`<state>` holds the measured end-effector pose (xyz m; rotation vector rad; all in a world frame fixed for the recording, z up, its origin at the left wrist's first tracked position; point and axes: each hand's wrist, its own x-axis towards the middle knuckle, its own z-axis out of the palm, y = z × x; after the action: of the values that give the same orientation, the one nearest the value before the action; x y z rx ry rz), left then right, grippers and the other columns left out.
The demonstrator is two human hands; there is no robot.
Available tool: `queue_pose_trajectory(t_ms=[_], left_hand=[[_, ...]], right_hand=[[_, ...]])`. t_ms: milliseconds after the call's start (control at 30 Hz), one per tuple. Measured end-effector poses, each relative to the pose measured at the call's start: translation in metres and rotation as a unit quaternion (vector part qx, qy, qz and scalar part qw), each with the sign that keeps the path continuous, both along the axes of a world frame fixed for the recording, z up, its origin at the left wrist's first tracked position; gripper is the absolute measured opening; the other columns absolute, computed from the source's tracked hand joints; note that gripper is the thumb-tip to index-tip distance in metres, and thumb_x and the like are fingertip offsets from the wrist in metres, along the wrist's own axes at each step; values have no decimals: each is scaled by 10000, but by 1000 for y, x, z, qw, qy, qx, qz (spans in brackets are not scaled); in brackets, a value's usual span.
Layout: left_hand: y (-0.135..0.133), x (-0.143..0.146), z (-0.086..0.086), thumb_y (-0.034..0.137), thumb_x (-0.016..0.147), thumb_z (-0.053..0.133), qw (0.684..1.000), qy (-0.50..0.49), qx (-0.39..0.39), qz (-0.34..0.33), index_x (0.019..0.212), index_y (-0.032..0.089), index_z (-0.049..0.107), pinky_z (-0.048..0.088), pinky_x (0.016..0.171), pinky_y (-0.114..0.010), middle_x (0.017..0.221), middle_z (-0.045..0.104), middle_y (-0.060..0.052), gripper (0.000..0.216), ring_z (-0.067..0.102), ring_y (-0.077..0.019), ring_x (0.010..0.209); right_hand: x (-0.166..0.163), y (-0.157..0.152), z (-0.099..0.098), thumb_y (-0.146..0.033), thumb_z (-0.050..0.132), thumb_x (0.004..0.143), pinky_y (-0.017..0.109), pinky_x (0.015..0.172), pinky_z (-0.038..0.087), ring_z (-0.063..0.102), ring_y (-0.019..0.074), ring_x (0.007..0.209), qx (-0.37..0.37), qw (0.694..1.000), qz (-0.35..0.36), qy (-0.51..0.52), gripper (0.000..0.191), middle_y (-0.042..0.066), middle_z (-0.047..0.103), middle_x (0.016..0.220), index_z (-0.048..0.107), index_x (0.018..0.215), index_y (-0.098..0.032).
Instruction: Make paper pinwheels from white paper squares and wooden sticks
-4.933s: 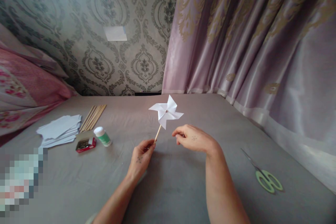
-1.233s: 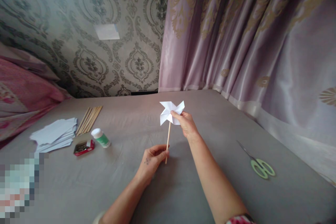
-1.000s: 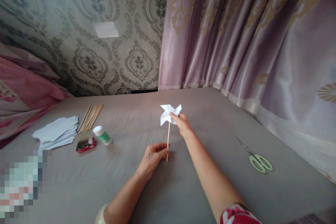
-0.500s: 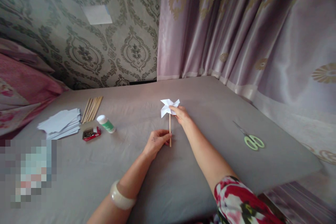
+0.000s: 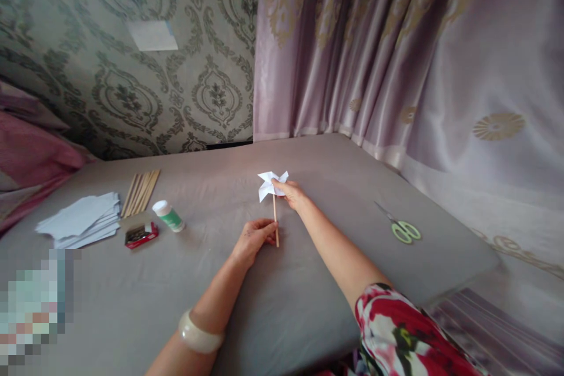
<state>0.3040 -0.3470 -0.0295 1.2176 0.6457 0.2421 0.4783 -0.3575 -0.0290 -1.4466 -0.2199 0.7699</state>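
Note:
A white paper pinwheel [image 5: 266,186] is at the top of a thin wooden stick [image 5: 275,208], above the middle of the table. My left hand [image 5: 256,238] grips the stick near its lower end between thumb and fingers. My right hand [image 5: 291,192] pinches the pinwheel at its centre, the thumb on the front of the paper and the other fingers behind it, partly hidden. The stick stands nearly upright, leaning slightly.
Left on the grey-covered table [image 5: 335,170] are a stack of white paper [image 5: 81,217], several wooden sticks [image 5: 141,192], a small red box [image 5: 141,235] of small metal pieces and a white-and-green glue stick [image 5: 168,215]. Green-handled scissors [image 5: 405,231] lie at right.
The whole view has shifted, so things on the table sit further left. Both hands keep the same hold on the pinwheel and its stick.

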Motion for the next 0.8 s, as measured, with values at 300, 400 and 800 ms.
queue_pose_trajectory(t_ms=[300, 400, 800], left_hand=[[9, -4, 9, 418, 459, 826, 992, -43, 14, 120, 786, 106, 716, 450, 513, -209, 675, 674, -57, 465, 591, -126, 582], [13, -5, 10, 453, 434, 833, 987, -52, 30, 149, 788, 108, 719, 448, 522, -212, 709, 691, -67, 507, 601, -138, 609], [12, -6, 8, 449, 479, 826, 986, -54, 44, 151, 767, 122, 717, 471, 561, -225, 706, 704, -66, 449, 627, -165, 643]], right_hand=[[-37, -52, 14, -387, 672, 760, 177, 415, 332, 480, 68, 454, -58, 993, 40, -100, 289, 5, 640, 595, 598, 610, -151], [-58, -74, 13, -323, 706, 721, 187, 484, 368, 502, 76, 499, -72, 984, 57, -152, 199, -9, 642, 599, 638, 642, -154], [-91, -87, 10, -289, 637, 760, 240, 603, 434, 627, 154, 663, -137, 905, 113, -386, 157, 58, 734, 778, 737, 807, -177]])
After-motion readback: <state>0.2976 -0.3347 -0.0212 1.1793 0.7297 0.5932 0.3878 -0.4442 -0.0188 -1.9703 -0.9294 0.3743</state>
